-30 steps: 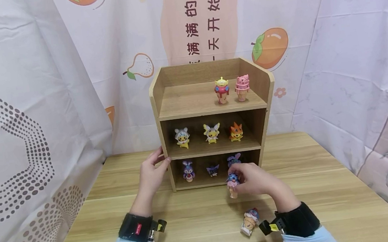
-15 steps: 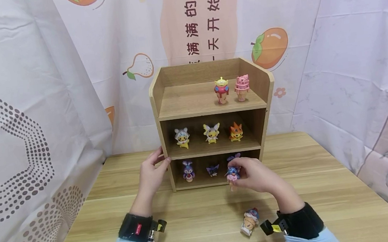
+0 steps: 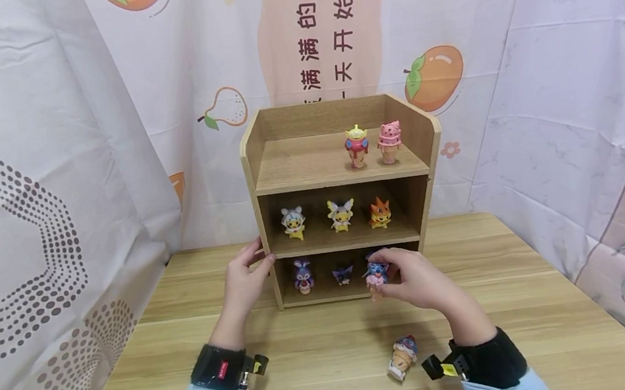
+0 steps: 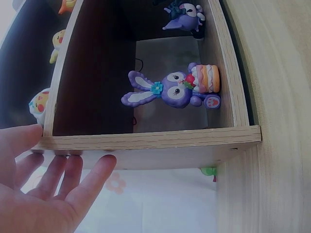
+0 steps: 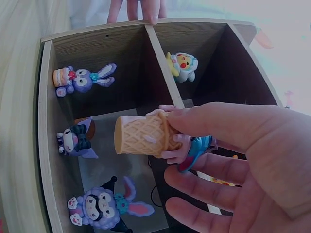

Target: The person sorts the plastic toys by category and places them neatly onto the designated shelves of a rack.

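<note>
My right hand (image 3: 422, 280) pinches a blue-headed ice-cream-cone figurine (image 5: 146, 136) between thumb and fingers. It is held in front of the bottom compartment of the wooden shelf (image 3: 347, 247), its waffle cone pointing down in the head view. Behind it, a purple figurine with long ears (image 5: 102, 208) is mostly hidden in the head view. My left hand (image 3: 246, 285) rests at the shelf's left side panel (image 4: 155, 141), thumb at the front edge, fairly straight fingers along the outside. A purple rabbit figurine (image 4: 177, 90) and a small dark-winged figurine (image 3: 343, 274) also stand in the bottom compartment.
Another cone figurine (image 3: 402, 358) lies on the table (image 3: 308, 363) near my right wrist. Three yellow-faced figurines, one in an orange hood (image 3: 380, 213), stand on the middle level. A green-headed figurine (image 3: 357, 146) and a pink one (image 3: 390, 142) stand on top.
My right hand has raised the cone figurine slightly and brought it closer to the bottom compartment, covering more of the long-eared figurine. My left hand has stayed at the side panel.
</note>
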`<state>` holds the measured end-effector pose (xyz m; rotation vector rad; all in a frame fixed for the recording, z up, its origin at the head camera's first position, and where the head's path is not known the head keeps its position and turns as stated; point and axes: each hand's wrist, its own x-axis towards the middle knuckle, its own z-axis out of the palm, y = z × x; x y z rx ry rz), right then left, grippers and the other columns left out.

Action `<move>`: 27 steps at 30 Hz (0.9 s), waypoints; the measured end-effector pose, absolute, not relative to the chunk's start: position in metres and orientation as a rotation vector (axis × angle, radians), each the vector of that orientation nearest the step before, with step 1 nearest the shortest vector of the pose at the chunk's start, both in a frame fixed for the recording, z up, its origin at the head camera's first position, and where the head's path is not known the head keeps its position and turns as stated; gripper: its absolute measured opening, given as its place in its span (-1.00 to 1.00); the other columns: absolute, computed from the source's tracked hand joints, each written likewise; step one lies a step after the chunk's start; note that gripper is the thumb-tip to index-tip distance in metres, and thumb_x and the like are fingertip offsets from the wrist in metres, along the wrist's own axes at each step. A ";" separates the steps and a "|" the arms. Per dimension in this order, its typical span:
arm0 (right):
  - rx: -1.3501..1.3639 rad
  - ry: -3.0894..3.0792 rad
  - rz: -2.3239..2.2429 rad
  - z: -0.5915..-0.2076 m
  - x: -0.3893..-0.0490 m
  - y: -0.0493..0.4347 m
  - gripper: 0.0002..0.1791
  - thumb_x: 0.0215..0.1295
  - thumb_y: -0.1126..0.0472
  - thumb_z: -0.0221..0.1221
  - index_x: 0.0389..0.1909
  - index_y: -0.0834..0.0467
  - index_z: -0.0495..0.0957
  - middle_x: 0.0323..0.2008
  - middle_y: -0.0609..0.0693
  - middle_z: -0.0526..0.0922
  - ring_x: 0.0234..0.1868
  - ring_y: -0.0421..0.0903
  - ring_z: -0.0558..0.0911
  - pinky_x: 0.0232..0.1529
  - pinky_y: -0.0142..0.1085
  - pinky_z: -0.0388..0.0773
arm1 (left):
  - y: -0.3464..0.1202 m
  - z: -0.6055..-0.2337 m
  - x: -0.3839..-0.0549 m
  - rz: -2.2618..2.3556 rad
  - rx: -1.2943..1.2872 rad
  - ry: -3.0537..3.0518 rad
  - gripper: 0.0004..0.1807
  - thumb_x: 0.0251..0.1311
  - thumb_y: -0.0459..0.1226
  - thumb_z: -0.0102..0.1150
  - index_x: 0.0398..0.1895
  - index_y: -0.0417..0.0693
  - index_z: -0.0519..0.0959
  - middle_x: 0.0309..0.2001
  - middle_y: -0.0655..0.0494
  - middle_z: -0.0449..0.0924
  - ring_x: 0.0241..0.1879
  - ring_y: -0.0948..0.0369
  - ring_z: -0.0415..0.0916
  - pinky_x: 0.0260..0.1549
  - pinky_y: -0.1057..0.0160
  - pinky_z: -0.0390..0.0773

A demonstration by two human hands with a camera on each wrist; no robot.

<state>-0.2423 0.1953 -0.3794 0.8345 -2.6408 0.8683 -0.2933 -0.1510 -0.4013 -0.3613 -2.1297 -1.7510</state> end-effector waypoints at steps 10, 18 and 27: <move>0.808 -2.539 0.864 -0.372 -0.237 0.194 -0.52 0.19 0.25 0.46 0.14 0.14 0.61 -0.15 -0.11 0.62 -0.23 -0.18 0.59 -0.33 -0.30 0.64 | -0.151 -0.400 -0.292 -1.756 -0.360 -2.132 -0.41 0.32 -0.41 0.28 0.40 -0.30 0.41 0.31 -0.22 0.48 0.17 -0.13 0.55 -0.16 0.16 0.76; 0.804 -2.464 0.829 -0.365 -0.236 0.192 -0.50 0.21 0.20 0.46 0.17 0.09 0.59 -0.20 -0.15 0.59 -0.26 -0.21 0.56 -0.36 -0.31 0.62 | -0.151 -0.401 -0.293 -1.746 -0.363 -2.128 -0.41 0.31 -0.43 0.28 0.40 -0.31 0.41 0.29 -0.23 0.49 0.17 -0.15 0.55 -0.19 0.18 0.76; 0.825 -2.409 0.811 -0.354 -0.237 0.192 -0.49 0.21 0.23 0.45 0.18 0.18 0.59 -0.17 -0.09 0.63 -0.24 -0.13 0.59 -0.36 -0.32 0.64 | -0.151 -0.402 -0.295 -1.735 -0.357 -2.136 -0.40 0.29 -0.41 0.31 0.39 -0.31 0.42 0.30 -0.21 0.49 0.16 -0.11 0.56 -0.21 0.27 0.75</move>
